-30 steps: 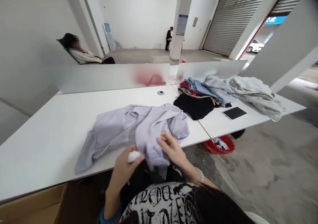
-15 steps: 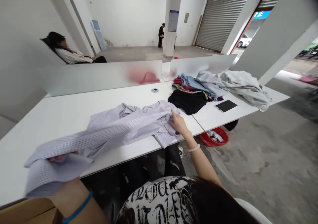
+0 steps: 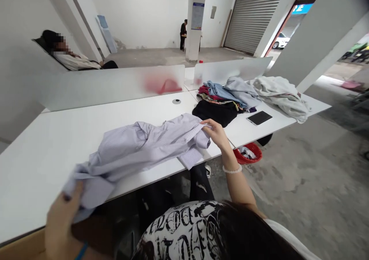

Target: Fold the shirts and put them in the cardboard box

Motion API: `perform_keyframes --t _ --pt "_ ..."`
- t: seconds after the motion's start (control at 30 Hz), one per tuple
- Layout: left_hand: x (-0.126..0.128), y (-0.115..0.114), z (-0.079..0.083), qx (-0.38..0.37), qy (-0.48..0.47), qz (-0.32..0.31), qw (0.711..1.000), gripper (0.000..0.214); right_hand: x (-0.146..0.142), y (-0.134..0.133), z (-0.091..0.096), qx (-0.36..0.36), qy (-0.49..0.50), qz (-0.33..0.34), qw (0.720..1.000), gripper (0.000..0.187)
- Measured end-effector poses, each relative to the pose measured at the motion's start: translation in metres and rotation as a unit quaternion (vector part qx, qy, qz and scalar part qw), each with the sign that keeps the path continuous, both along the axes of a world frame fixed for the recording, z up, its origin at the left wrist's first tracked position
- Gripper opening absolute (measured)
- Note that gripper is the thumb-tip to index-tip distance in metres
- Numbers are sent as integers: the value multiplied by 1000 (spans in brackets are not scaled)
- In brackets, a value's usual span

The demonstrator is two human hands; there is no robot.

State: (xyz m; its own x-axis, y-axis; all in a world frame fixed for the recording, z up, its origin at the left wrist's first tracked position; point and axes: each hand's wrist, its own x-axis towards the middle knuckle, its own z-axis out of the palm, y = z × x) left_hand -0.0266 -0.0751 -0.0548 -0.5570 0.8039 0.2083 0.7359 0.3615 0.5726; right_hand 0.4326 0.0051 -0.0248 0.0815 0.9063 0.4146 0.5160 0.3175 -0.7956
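A striped light-purple shirt (image 3: 150, 144) lies bunched lengthwise along the front of the white table (image 3: 72, 129). Its left end hangs past the table's front edge, where my left hand (image 3: 62, 214), somewhat blurred, is closed on the cloth. At the other end my right hand (image 3: 217, 133) pinches the shirt's upper edge between thumb and fingers. A folded sleeve or cuff (image 3: 191, 158) lies below that hand, near the table edge. Just beyond my right hand is a folded black garment (image 3: 215, 113).
A pile of clothes (image 3: 226, 92), a white garment (image 3: 281, 94) and a dark-screened phone (image 3: 260, 117) are on the right. Below stands a red basket (image 3: 250, 154) with cloth inside. Frosted dividers (image 3: 115, 85) line the back. A person (image 3: 63, 56) sits beyond.
My left hand has come out from within the cloth and now grips its left end, which has drawn in to the right. My right hand has shifted from lying on the shirt to pinching its edge.
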Motion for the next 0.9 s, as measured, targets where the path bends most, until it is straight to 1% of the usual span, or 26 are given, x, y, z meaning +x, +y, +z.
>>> perform_keyframes --t 0.03,0.07,0.1,0.13,0.17,0.2,0.23,0.27,0.3,0.37,0.4,0.43,0.47,0.5,0.57,0.6,0.63,0.67,0.7,0.73,0.8,0.83,0.87,0.9 --pt "4 3 -2 -47 25 23 998 36 -5 -4 7 -5 -34 10 999 19" --pt "10 5 -3 -76 57 41 995 37 -10 -7 14 -5 -79 13 997 19" --pt "20 8 -2 -75 93 50 992 38 -14 -11 21 2 -126 7 992 20" --pt "33 10 0 -41 127 40 990 41 -19 -15 27 14 -169 -6 985 20" --pt "49 13 3 20 152 9 988 46 -24 -19 33 28 -201 -20 979 20" --pt "67 15 6 87 167 -39 981 52 -28 -23 39 41 -216 -28 975 20" --pt "87 17 9 146 176 -102 968 57 -31 -26 45 52 -214 -27 975 19" --pt "107 19 10 188 180 -176 949 61 -34 -30 51 58 -196 -13 979 18" --pt "126 22 10 211 184 -259 925 62 -37 -33 57 60 -166 11 984 16" --pt "159 28 6 217 183 -413 865 58 -40 -39 69 50 -94 74 992 13" --pt "170 31 3 209 176 -464 843 50 -40 -40 76 41 -60 104 992 14" --pt "176 35 0 203 160 -489 833 39 -39 -41 82 28 -32 129 991 15" --pt "176 39 -2 207 135 -481 841 29 -37 -42 87 13 -13 151 988 16" --pt "172 44 -2 219 102 -444 863 23 -33 -41 92 -5 -2 168 986 16" --pt "152 54 3 245 28 -313 917 25 -22 -39 98 -46 6 194 980 17" --pt "138 59 8 259 -2 -237 936 27 -16 -37 99 -67 12 203 977 19" --pt "123 65 15 275 -20 -166 947 28 -11 -34 98 -82 26 207 975 21" --pt "109 71 22 287 -24 -111 951 29 -7 -31 95 -89 51 209 973 23" --pt "97 76 28 291 -18 -78 953 31 -5 -27 90 -87 85 208 970 25" --pt "87 80 34 281 -6 -64 957 31 -5 -22 85 -77 125 205 968 26" --pt "76 84 41 209 24 -77 975 30 -8 -11 74 -45 197 189 961 27" --pt "76 84 43 165 38 -92 981 29 -12 -5 69 -32 222 179 958 27" --pt "78 82 44 145 51 -94 984 28 -16 0 65 -22 242 170 955 27" --pt "84 78 45 148 59 -93 983 28 -21 4 62 -17 257 162 953 27"
